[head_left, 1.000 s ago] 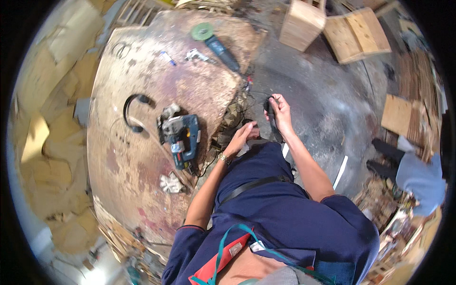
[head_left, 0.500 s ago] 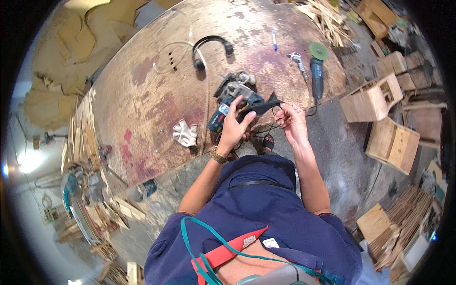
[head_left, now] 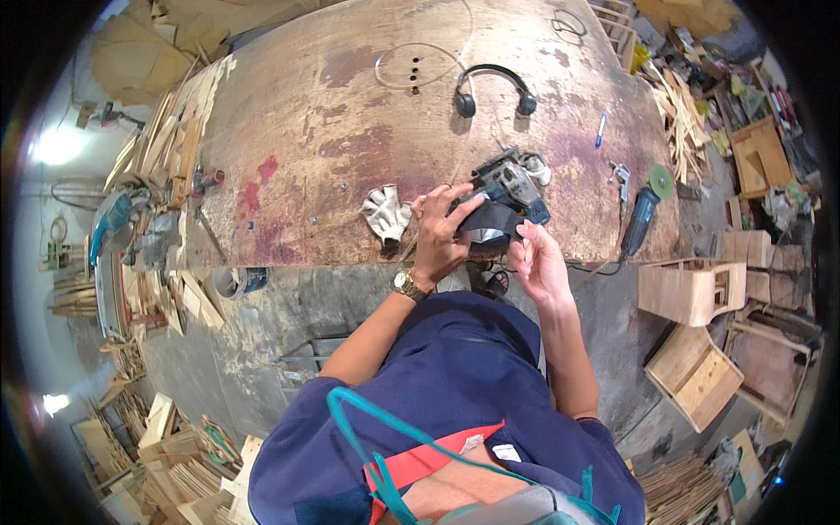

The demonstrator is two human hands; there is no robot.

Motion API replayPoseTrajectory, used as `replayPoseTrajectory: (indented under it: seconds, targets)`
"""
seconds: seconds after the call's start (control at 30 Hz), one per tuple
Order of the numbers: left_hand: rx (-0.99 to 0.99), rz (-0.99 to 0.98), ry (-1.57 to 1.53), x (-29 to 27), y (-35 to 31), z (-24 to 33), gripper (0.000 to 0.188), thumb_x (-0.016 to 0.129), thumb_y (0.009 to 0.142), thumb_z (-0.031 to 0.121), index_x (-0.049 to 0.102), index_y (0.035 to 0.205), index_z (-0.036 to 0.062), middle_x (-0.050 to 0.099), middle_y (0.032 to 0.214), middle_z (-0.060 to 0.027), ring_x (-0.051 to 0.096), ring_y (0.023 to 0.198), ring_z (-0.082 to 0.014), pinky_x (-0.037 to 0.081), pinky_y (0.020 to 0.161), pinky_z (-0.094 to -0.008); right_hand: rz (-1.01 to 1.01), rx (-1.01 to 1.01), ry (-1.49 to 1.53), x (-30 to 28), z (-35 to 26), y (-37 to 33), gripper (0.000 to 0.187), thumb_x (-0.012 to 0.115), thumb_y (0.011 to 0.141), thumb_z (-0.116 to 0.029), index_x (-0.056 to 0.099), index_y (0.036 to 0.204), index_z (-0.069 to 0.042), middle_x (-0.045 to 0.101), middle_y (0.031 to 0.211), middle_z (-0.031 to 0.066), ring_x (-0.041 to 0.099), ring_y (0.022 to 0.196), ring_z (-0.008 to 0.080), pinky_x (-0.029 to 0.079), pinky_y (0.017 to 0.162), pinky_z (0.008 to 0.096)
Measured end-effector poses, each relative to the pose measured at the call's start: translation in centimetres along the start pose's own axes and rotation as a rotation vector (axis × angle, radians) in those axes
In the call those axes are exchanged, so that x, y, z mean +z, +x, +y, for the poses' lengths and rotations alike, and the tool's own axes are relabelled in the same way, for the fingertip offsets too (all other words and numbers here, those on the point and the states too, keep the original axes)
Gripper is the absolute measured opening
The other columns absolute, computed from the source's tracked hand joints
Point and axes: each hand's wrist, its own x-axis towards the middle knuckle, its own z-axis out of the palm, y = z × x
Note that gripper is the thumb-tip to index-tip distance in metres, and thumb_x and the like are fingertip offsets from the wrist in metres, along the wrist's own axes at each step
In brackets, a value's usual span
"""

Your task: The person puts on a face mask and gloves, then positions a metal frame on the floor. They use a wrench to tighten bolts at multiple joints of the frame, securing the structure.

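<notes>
A curved black flexible strip (head_left: pixel 492 216) spans between my two hands near the table's front edge. My left hand (head_left: pixel 442 229) grips its left end, thumb and fingers closing on it. At the other end, my right hand (head_left: pixel 537 261) pinches the strip between thumb and fingertips. Just behind lies a dark blue and grey power tool (head_left: pixel 516 184), its near part partly hidden by the strip and my left hand. To the left of my left hand rests a white work glove (head_left: pixel 385 214).
Black headphones (head_left: pixel 495 72) and a looped pale hose (head_left: pixel 378 72) lie farther back. On the right are a blue pen (head_left: pixel 601 129), an air blow gun (head_left: pixel 620 179) and an angle grinder (head_left: pixel 643 214). Wooden boxes (head_left: pixel 691 291) stand right of the table (head_left: pixel 306 157).
My view has shifted, so the table sits more squarely ahead. The strip is now bowed and stretched between my hands, and my left hand has turned with its fingers more bent.
</notes>
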Motion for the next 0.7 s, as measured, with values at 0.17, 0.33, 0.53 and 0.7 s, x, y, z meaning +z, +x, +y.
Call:
replayPoseTrajectory:
  seconds: [0.17, 0.33, 0.53, 0.7]
  targets:
    - [-0.103, 0.08, 0.089, -2.2, 0.7, -1.6, 0.015, 0.079, 0.077, 0.009, 0.079, 0.092, 0.0121, 0.074, 0.104, 0.0041, 0.056, 0.114, -0.0259, 0.03, 0.101, -0.0453, 0.241, -0.512, -0.711, 1.5, 1.2, 2.4, 0.042, 0.078, 0.095, -0.022, 0.06, 0.131, -0.007, 0.069, 0.11, 0.0061, 0.066, 0.092, 0.0114, 0.053, 0.069, 0.0236]
    - [-0.191, 0.203, 0.035, -2.5, 1.2, -1.1, 0.007, 0.079, 0.082, 0.015, 0.078, 0.086, 0.0084, 0.069, 0.095, -0.0014, 0.059, 0.097, -0.0222, 0.033, 0.094, -0.042, 0.187, -0.509, -0.867, 3.3, 4.1, 4.8, 0.077, 0.086, 0.086, -0.017, 0.045, 0.15, -0.007, 0.067, 0.126, 0.0152, 0.066, 0.104, 0.0217, 0.054, 0.086, 0.0341]
    - [-0.359, 0.096, -0.107, -4.7, 1.1, -4.3, 0.008, 0.074, 0.087, 0.01, 0.076, 0.083, 0.0043, 0.07, 0.092, -0.0045, 0.063, 0.091, -0.0253, 0.036, 0.092, -0.0441, 0.23, -0.48, -1.292, 2.1, 3.4, 7.4, 0.039, 0.076, 0.089, -0.006, 0.066, 0.127, -0.002, 0.072, 0.102, 0.0097, 0.065, 0.087, 0.01, 0.051, 0.073, 0.0286]
    - [-0.531, 0.079, -0.185, -7.3, 0.9, -3.2, 0.015, 0.072, 0.085, 0.004, 0.081, 0.098, 0.0034, 0.076, 0.087, -0.0127, 0.071, 0.081, -0.0283, 0.053, 0.074, -0.0392, 0.129, -0.769, -1.595, 4.7, 3.8, 6.9, 0.068, 0.081, 0.084, -0.007, 0.051, 0.145, -0.004, 0.07, 0.117, 0.0189, 0.068, 0.095, 0.0307, 0.055, 0.075, 0.0398]
